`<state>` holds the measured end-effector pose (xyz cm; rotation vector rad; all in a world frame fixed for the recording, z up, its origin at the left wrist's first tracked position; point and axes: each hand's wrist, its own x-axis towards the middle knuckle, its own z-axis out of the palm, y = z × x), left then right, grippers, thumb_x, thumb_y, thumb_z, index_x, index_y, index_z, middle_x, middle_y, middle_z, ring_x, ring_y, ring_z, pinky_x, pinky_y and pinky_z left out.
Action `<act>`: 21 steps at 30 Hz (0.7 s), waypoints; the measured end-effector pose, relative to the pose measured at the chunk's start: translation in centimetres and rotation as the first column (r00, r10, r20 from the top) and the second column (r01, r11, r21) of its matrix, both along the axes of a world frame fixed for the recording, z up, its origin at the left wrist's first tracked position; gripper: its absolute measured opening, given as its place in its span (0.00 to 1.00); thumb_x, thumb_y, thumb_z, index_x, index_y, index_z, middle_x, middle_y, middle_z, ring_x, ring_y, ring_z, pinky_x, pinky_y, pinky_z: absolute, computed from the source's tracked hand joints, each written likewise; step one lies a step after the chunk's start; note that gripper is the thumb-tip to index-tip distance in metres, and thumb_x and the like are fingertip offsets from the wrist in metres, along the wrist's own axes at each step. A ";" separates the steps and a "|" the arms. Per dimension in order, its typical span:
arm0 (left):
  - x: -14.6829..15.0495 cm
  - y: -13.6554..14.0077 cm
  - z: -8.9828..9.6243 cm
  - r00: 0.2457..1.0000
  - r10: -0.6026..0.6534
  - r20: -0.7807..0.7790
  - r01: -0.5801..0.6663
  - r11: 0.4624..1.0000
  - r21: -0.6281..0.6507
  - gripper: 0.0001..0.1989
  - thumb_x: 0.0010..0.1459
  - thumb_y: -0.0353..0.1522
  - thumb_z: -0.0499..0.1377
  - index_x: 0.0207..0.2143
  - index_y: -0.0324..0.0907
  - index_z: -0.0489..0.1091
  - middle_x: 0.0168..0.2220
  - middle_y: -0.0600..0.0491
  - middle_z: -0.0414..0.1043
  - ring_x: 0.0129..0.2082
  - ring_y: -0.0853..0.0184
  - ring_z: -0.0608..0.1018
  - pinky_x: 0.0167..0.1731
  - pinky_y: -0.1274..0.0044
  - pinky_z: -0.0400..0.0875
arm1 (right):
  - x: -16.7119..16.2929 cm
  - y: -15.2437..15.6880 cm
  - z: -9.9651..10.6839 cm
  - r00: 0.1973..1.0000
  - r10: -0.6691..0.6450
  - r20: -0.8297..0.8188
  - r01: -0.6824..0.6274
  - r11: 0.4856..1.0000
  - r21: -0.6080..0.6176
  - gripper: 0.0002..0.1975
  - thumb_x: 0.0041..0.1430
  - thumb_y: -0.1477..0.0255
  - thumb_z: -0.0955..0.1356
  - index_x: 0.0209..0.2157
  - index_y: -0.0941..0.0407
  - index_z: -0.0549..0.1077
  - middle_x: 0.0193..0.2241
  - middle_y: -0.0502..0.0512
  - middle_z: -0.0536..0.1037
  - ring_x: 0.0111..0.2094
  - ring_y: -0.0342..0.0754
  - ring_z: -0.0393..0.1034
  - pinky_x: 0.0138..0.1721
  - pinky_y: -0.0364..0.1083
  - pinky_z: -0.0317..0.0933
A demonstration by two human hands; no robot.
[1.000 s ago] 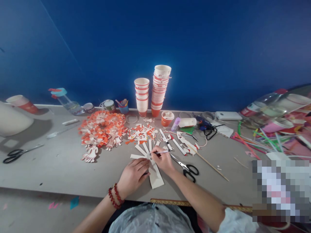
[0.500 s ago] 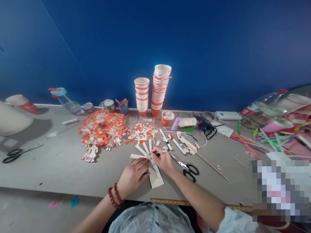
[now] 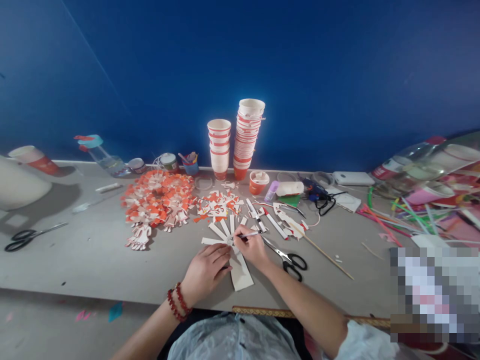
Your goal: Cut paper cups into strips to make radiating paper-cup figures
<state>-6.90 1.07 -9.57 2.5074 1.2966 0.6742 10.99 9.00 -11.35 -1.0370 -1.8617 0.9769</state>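
A white paper cup cut into strips lies spread out like a star on the table in front of me. My left hand rests with its fingers laid over the left side of these strips, thumb apart, wearing red bead bracelets on the wrist. In my right hand a slim pen is pinched, its tip low over the round middle of the cut cup. The exact tip is hidden by my fingers. Black-handled scissors lie open just right of my right hand.
Two stacks of paper cups, a shorter stack and a taller stack, stand by the blue wall. Orange-white paper cutouts form a pile at left. Markers, a wooden stick, a glue gun and other scissors lie around.
Hardly anything differs. My right hand and the pen have shifted very slightly to the right; my left hand stays in place.
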 end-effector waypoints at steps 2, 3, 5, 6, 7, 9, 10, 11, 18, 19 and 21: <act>0.0 0.0 0.1 1.000 -0.001 0.001 0.001 1.000 0.001 0.12 0.64 0.34 0.54 0.47 0.41 0.71 0.52 0.48 0.74 0.54 0.58 0.72 0.53 0.64 0.69 | 0.0 0.0 -0.1 1.000 -0.001 -0.003 0.001 1.000 -0.002 0.07 0.55 0.77 0.61 0.25 0.55 0.66 0.21 0.46 0.67 0.23 0.42 0.64 0.26 0.39 0.57; 0.0 0.0 0.1 1.000 -0.001 0.002 0.001 1.000 0.002 0.12 0.64 0.34 0.54 0.47 0.41 0.71 0.52 0.47 0.74 0.54 0.58 0.72 0.53 0.64 0.69 | 0.0 0.0 -0.1 1.000 -0.001 -0.004 0.001 1.000 -0.004 0.07 0.55 0.77 0.61 0.25 0.55 0.66 0.21 0.46 0.67 0.23 0.42 0.64 0.26 0.39 0.57; 0.0 0.0 0.1 1.000 0.000 0.002 0.000 1.000 0.003 0.12 0.64 0.33 0.54 0.47 0.41 0.71 0.52 0.47 0.74 0.54 0.58 0.72 0.53 0.64 0.69 | 0.0 0.0 -0.2 1.000 -0.001 -0.006 0.001 1.000 -0.007 0.07 0.55 0.77 0.61 0.25 0.55 0.66 0.21 0.46 0.67 0.23 0.42 0.64 0.26 0.39 0.57; 0.0 0.0 0.1 1.000 -0.001 0.001 0.001 1.000 0.002 0.12 0.64 0.33 0.54 0.47 0.41 0.71 0.52 0.48 0.74 0.54 0.58 0.72 0.53 0.64 0.69 | 0.0 0.0 -0.3 1.000 -0.001 -0.007 0.001 1.000 -0.009 0.07 0.55 0.77 0.61 0.25 0.55 0.67 0.21 0.46 0.67 0.23 0.42 0.64 0.26 0.39 0.57; 0.0 0.0 0.0 1.000 -0.003 -0.001 0.003 1.000 0.002 0.12 0.64 0.33 0.54 0.47 0.41 0.71 0.52 0.48 0.74 0.54 0.58 0.72 0.53 0.65 0.69 | 0.0 0.0 -0.3 1.000 -0.002 -0.008 0.002 1.000 -0.011 0.07 0.55 0.77 0.61 0.25 0.55 0.67 0.21 0.46 0.67 0.23 0.42 0.64 0.26 0.39 0.57; 0.0 0.0 0.0 1.000 -0.008 -0.005 0.008 1.000 -0.002 0.12 0.64 0.33 0.54 0.47 0.41 0.70 0.52 0.47 0.74 0.54 0.58 0.71 0.53 0.65 0.69 | 0.0 0.0 -0.4 1.000 -0.003 -0.010 0.002 1.000 -0.016 0.07 0.54 0.77 0.62 0.25 0.55 0.67 0.21 0.46 0.67 0.23 0.42 0.63 0.25 0.39 0.56; 0.0 0.1 -0.1 1.000 -0.010 -0.006 0.010 1.000 -0.001 0.12 0.64 0.33 0.54 0.48 0.41 0.70 0.52 0.47 0.74 0.55 0.59 0.71 0.53 0.65 0.69 | 0.0 0.0 -0.4 1.000 -0.002 -0.011 0.002 1.000 -0.018 0.07 0.54 0.78 0.62 0.24 0.55 0.67 0.20 0.46 0.67 0.22 0.42 0.63 0.25 0.39 0.56; 0.0 0.1 -0.1 1.000 -0.011 -0.006 0.011 1.000 0.001 0.12 0.64 0.33 0.54 0.48 0.41 0.70 0.52 0.47 0.74 0.55 0.59 0.71 0.53 0.65 0.69 | 0.0 0.0 -0.4 1.000 -0.002 -0.014 0.001 1.000 -0.020 0.07 0.53 0.78 0.62 0.24 0.55 0.67 0.20 0.46 0.67 0.22 0.42 0.62 0.24 0.39 0.56; -0.1 0.0 -0.1 1.000 -0.012 -0.005 0.012 1.000 0.003 0.10 0.64 0.33 0.54 0.46 0.41 0.70 0.53 0.48 0.73 0.55 0.60 0.71 0.53 0.66 0.68 | 0.0 0.1 -0.2 0.998 -0.033 -0.050 0.032 0.999 -0.015 0.08 0.56 0.76 0.61 0.24 0.55 0.66 0.20 0.46 0.66 0.22 0.42 0.62 0.24 0.39 0.56; -0.1 0.0 -0.1 1.000 -0.010 -0.004 0.010 1.000 0.003 0.10 0.64 0.33 0.54 0.45 0.41 0.70 0.53 0.48 0.73 0.55 0.60 0.71 0.53 0.66 0.68 | 0.0 0.1 -0.2 0.998 -0.031 -0.049 0.030 0.999 -0.015 0.08 0.56 0.76 0.61 0.24 0.55 0.66 0.21 0.46 0.66 0.22 0.42 0.62 0.25 0.39 0.56; -0.1 0.0 -0.2 1.000 -0.006 -0.004 0.006 1.000 0.001 0.10 0.63 0.33 0.54 0.46 0.41 0.70 0.53 0.48 0.73 0.55 0.59 0.71 0.53 0.66 0.68 | 0.0 0.1 -0.2 0.999 -0.020 -0.041 0.020 1.000 -0.016 0.07 0.56 0.76 0.62 0.25 0.55 0.66 0.21 0.46 0.67 0.23 0.42 0.63 0.25 0.39 0.56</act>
